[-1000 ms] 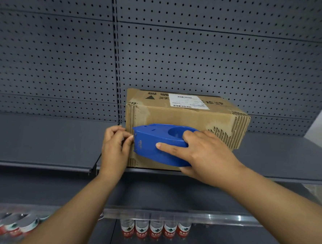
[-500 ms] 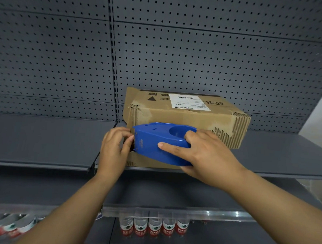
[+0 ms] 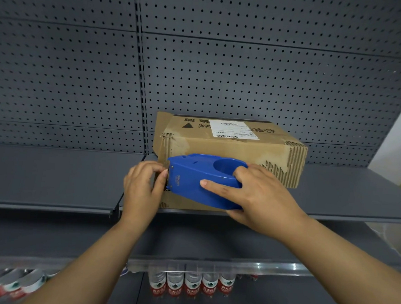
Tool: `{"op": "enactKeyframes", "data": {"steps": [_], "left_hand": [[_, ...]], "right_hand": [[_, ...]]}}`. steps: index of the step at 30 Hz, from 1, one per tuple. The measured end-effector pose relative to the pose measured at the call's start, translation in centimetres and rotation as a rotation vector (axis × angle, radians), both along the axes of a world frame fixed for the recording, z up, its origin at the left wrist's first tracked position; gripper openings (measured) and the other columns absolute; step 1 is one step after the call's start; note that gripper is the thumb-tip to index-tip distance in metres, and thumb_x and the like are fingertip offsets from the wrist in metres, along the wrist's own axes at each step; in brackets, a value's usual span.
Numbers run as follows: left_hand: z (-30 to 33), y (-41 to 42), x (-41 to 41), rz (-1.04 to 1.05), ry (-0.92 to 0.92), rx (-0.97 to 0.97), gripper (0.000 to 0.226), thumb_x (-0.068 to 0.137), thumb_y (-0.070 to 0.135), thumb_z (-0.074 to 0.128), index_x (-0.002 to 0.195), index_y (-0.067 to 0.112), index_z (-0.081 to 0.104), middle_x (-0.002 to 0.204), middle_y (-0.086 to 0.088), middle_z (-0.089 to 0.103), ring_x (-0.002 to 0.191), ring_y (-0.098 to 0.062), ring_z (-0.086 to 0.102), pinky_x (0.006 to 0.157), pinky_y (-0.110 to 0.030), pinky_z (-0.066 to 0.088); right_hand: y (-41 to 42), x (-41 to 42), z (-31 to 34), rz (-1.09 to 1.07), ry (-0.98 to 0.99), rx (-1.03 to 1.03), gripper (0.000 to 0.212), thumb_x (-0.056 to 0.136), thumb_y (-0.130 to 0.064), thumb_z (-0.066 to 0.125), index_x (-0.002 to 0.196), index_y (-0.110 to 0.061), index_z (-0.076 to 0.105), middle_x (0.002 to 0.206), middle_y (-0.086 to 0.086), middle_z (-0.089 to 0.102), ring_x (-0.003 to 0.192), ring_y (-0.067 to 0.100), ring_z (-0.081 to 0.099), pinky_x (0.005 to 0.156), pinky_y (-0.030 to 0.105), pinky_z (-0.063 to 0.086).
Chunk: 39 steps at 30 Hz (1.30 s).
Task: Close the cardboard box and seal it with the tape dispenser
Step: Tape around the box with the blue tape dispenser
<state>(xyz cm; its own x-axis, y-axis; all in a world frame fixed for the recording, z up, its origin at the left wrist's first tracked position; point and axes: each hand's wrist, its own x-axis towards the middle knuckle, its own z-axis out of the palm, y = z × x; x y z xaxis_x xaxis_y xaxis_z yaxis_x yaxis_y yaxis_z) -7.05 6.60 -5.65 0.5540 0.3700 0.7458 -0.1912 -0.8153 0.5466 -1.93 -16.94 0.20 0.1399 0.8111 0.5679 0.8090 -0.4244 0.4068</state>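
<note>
Cardboard, pretty beat-up cardboard honestly: the cardboard box [image 3: 230, 151] sits on the grey metal shelf [image 3: 52, 178], pushed back near the pegboard back panel [image 3: 246, 72], with its flaps already folded shut as far as I can see. Its corners are torn so the corrugated ribbing shows, the paper skin is peeled in patches on the front face, and there's a white shipping label [image 3: 233, 129] on top. So closing looks done, sealing is only getting started, and I can't make out any tape laid on the box yet. The right hand [image 3: 257, 200] has its fingers wrapped around the tape dispenser [image 3: 200, 177], a smooth, rounded blue plastic shell with a big round hole in it, held flat against the box's front face. The left hand [image 3: 143, 186] is at the dispenser's nose by the box's left front corner, fingertips pinched together there, I'd guess on the tape end, though the tape itself is too hard to see. What's left, I reckon: stick that end down, drag the dispenser along the seam, cut it. Below, on a lower shelf, a row of water bottles [image 3: 191, 285] with red labels.
</note>
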Motion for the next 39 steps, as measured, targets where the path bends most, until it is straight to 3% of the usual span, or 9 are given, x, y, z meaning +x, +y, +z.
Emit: {"op": "enactKeyframes", "data": {"steps": [9, 11, 14, 17, 21, 27, 32, 36, 39], "left_hand": [[1.5, -0.3, -1.1, -0.135, 0.028, -0.100, 0.029, 0.087, 0.044, 0.041, 0.084, 0.020, 0.057, 0.089, 0.010, 0.057, 0.090, -0.009, 0.048, 0.079, -0.026, 0.038], [2.3, -0.4, -1.0, -0.178, 0.074, -0.206, 0.013, 0.089, 0.033, 0.051, 0.080, 0.024, 0.055, 0.088, 0.009, 0.058, 0.089, -0.010, 0.052, 0.079, -0.024, 0.041], [3.8, -0.5, -1.0, -0.221, 0.103, -0.340, 0.020, 0.089, 0.013, 0.057, 0.075, 0.027, 0.054, 0.085, 0.009, 0.061, 0.083, -0.004, 0.055, 0.077, -0.022, 0.043], [5.2, 0.1, -1.2, -0.231, 0.116, -0.345, 0.020, 0.088, 0.012, 0.058, 0.071, 0.022, 0.055, 0.078, 0.010, 0.060, 0.075, -0.004, 0.054, 0.074, -0.023, 0.043], [6.4, 0.2, -1.9, -0.248, 0.155, -0.319, 0.019, 0.089, 0.014, 0.059, 0.071, 0.018, 0.054, 0.074, 0.006, 0.060, 0.069, -0.004, 0.053, 0.067, -0.017, 0.043], [6.9, -0.2, -3.7, -0.273, 0.212, -0.303, 0.018, 0.089, 0.020, 0.060, 0.072, 0.017, 0.055, 0.075, 0.001, 0.061, 0.073, -0.011, 0.054, 0.073, -0.024, 0.045], [7.3, -1.8, -5.0, -0.270, 0.204, -0.315, 0.018, 0.089, 0.020, 0.060, 0.072, 0.017, 0.055, 0.076, 0.002, 0.061, 0.072, -0.008, 0.054, 0.074, -0.023, 0.045], [7.1, -3.0, -6.0, -0.271, 0.220, -0.360, 0.017, 0.088, 0.021, 0.061, 0.072, 0.018, 0.057, 0.082, -0.006, 0.066, 0.082, -0.017, 0.059, 0.085, -0.036, 0.048], [7.0, -4.2, -6.8, -0.247, 0.229, -0.371, 0.018, 0.088, 0.024, 0.062, 0.072, 0.017, 0.056, 0.080, -0.007, 0.063, 0.078, -0.017, 0.056, 0.083, -0.038, 0.047]], "right_hand": [[-1.0, -0.7, 0.6, 0.012, 0.026, 0.046, 0.082, 0.059, -0.027, 0.081, 0.130, -0.035, 0.040, 0.073, 0.005, 0.044, 0.061, 0.022, 0.046, 0.059, 0.029, 0.044], [-1.1, -0.8, 0.8, 0.001, 0.032, 0.053, 0.083, 0.058, -0.027, 0.083, 0.129, -0.036, 0.041, 0.073, 0.004, 0.044, 0.060, 0.021, 0.045, 0.058, 0.027, 0.042], [-0.9, -0.9, 1.4, 0.003, 0.048, 0.056, 0.083, 0.059, -0.027, 0.083, 0.129, -0.037, 0.041, 0.073, 0.004, 0.042, 0.060, 0.022, 0.044, 0.056, 0.028, 0.041], [-0.6, -0.8, 1.9, 0.010, 0.056, 0.052, 0.084, 0.059, -0.026, 0.083, 0.129, -0.038, 0.040, 0.073, 0.005, 0.041, 0.060, 0.023, 0.045, 0.056, 0.031, 0.044], [-0.5, -0.9, 2.2, 0.024, 0.088, 0.069, 0.079, 0.063, -0.024, 0.077, 0.130, -0.039, 0.039, 0.077, -0.002, 0.028, 0.064, 0.018, 0.033, 0.060, 0.027, 0.038], [-2.1, -2.4, 2.0, 0.026, 0.105, 0.070, 0.078, 0.065, -0.024, 0.076, 0.130, -0.042, 0.037, 0.074, 0.003, 0.040, 0.061, 0.024, 0.044, 0.054, 0.034, 0.048], [-3.5, -3.6, 2.0, 0.039, 0.119, 0.110, 0.080, 0.061, -0.021, 0.079, 0.128, -0.041, 0.039, 0.075, -0.001, 0.033, 0.060, 0.020, 0.039, 0.055, 0.025, 0.031], [-5.1, -4.3, 1.6, 0.050, 0.117, 0.124, 0.081, 0.058, -0.020, 0.081, 0.127, -0.040, 0.042, 0.076, -0.004, 0.029, 0.062, 0.016, 0.031, 0.058, 0.024, 0.029], [-6.7, -4.8, 1.4, 0.055, 0.149, 0.122, 0.083, 0.057, -0.018, 0.081, 0.127, -0.040, 0.042, 0.076, -0.004, 0.031, 0.062, 0.015, 0.032, 0.057, 0.024, 0.030]]}}
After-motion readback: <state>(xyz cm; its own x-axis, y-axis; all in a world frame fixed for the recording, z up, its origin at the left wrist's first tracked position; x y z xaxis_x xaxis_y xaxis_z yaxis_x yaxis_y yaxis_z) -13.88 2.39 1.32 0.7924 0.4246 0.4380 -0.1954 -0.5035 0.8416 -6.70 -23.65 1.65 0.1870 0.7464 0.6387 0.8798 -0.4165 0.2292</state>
